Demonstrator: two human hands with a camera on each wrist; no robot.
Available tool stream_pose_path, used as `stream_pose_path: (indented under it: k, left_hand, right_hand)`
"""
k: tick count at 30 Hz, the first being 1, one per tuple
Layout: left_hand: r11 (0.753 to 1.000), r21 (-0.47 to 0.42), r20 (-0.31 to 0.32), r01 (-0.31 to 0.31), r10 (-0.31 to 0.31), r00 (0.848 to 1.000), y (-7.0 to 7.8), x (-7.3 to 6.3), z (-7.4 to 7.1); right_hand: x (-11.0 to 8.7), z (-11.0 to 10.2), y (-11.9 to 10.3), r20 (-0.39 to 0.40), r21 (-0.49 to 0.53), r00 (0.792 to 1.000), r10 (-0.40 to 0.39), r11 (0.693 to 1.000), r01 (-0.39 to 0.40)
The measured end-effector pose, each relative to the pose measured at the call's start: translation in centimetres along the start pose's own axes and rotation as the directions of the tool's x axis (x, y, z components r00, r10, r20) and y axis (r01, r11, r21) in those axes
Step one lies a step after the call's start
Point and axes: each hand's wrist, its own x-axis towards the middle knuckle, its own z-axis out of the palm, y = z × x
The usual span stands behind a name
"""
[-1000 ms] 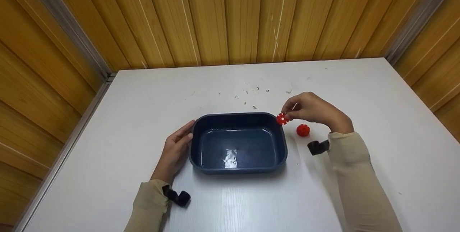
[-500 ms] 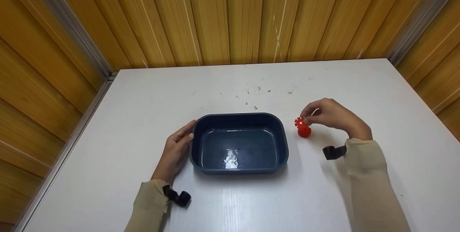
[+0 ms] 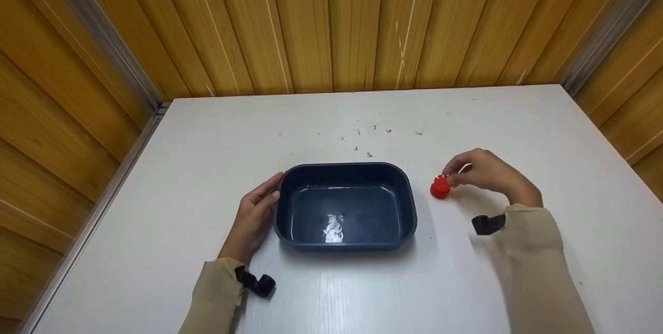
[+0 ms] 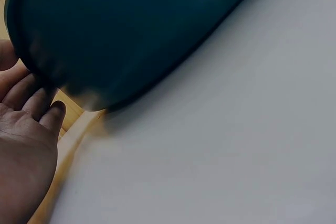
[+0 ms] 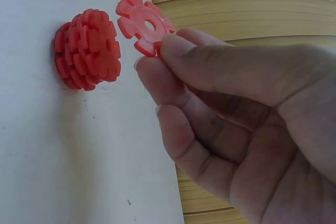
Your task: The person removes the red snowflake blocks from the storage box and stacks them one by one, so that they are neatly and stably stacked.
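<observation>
My right hand [image 3: 484, 172] pinches a thin red notched plastic building disc [image 5: 136, 15] between thumb and fingers. In the right wrist view the disc has a round hole at its centre and is held tilted, apart from a stack of red notched discs [image 5: 86, 51]. That stack [image 3: 440, 191] stands on the table, right of a dark blue rectangular basin [image 3: 344, 246]. Against the basin's left side rests my left hand [image 3: 252, 218], thumb near the rim and fingers along the outer wall. In the left wrist view, the basin [image 4: 121, 30] partly hides those fingertips.
The white table [image 3: 228, 132] carries small dark marks behind the basin. Wood-look panels [image 3: 352, 23] stand along the back and both sides. Each wrist wears a black camera mount, the right one [image 3: 487, 224] close above the table.
My right hand has moved right and slightly toward me with the disc, from the basin's right rim to above the stack. The left hand and the basin have stayed in place.
</observation>
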Motion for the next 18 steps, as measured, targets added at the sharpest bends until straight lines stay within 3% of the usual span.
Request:
stream_pose_path:
  k: [9, 18]
  left_hand:
    - [1.000, 0.028, -0.006, -0.010, 0.010, 1.000, 0.13, -0.04, 0.26]
    - [1.000, -0.023, -0.009, -0.005, 0.005, 1.000, 0.18, -0.07, 0.25]
  right_hand:
    - [-0.06, 0.12, 0.32, -0.005, -0.007, 1.000, 0.027, 1.000, -0.027]
    - [-0.01, 0.33, 0.57, -0.003, -0.013, 0.999, 0.039, 0.999, -0.039]
